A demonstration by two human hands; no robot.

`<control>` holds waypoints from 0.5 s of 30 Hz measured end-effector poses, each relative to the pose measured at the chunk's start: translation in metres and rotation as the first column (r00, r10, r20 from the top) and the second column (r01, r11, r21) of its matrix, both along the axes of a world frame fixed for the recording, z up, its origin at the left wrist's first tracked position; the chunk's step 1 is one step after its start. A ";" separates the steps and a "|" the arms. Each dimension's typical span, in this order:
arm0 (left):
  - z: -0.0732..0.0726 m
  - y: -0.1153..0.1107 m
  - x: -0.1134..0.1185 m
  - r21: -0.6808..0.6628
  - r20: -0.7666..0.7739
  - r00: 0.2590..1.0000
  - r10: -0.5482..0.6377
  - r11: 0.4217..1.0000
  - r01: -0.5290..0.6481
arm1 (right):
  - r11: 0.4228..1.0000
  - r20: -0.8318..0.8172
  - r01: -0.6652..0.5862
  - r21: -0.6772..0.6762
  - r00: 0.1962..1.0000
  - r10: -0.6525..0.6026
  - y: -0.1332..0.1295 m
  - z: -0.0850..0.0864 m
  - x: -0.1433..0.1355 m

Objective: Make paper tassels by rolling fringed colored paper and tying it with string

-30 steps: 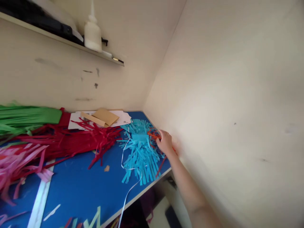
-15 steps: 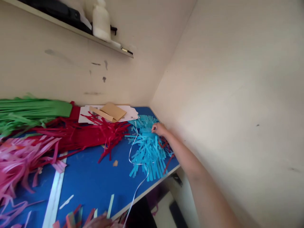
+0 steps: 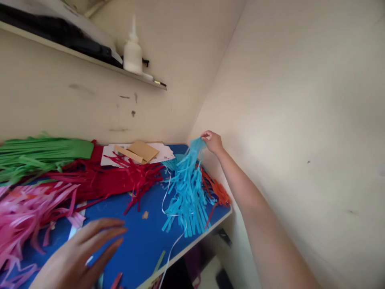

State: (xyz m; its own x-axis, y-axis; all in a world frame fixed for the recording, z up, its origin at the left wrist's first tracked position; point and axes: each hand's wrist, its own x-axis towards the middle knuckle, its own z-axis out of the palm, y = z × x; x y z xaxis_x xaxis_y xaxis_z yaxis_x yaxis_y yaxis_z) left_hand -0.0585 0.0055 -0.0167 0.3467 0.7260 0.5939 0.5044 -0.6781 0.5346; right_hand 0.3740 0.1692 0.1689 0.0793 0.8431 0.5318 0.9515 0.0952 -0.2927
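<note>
My right hand (image 3: 213,141) pinches the top of a light blue fringed tissue paper strip (image 3: 189,192) and holds it up near the wall corner. Its cut ends hang down and rest on the blue table (image 3: 120,241). Over the near left part of the table is my left hand (image 3: 86,251), fingers stretched out and holding nothing. Beside the blue fringe, a thin white ribbon (image 3: 164,200) trails over the table's front edge. Orange fringed paper (image 3: 218,188) lies to the right, partly behind the blue one.
Red fringed paper (image 3: 111,178), green fringed paper (image 3: 60,148) and pink fringed paper (image 3: 33,204) cover the left and back. Brown card (image 3: 142,150) lies on white sheets (image 3: 108,155) by the wall. A shelf (image 3: 90,58) above carries a white bottle (image 3: 132,56).
My right hand has raised the top of the blue fringe from the table, uncovering more orange paper. My left hand has come up from the bottom edge, now with fingers spread.
</note>
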 end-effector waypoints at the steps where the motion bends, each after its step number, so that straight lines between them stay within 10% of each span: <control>1: 0.023 0.015 0.006 0.071 0.020 0.999 0.033 0.997 -0.034 | 0.999 0.018 -0.036 0.036 0.999 0.035 0.001 0.014 -0.014; 7: 0.111 0.086 0.054 0.233 0.124 0.965 0.231 0.939 -0.254 | 0.879 -0.213 -0.452 0.151 0.853 0.476 -0.010 0.065 -0.108; 15: 0.108 0.069 0.060 0.322 0.325 0.906 0.270 0.870 -0.375 | 0.713 -0.550 -0.699 -0.054 0.617 0.563 -0.059 0.027 -0.179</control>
State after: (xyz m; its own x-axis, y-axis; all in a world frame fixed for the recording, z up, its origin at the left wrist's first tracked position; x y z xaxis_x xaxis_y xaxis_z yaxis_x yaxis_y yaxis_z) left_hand 0.0016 0.0747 0.0912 -0.0738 0.4796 0.8744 0.6068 -0.6742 0.4210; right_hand 0.1947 0.1106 0.1960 -0.3478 0.8681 0.3541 0.4151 0.4813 -0.7721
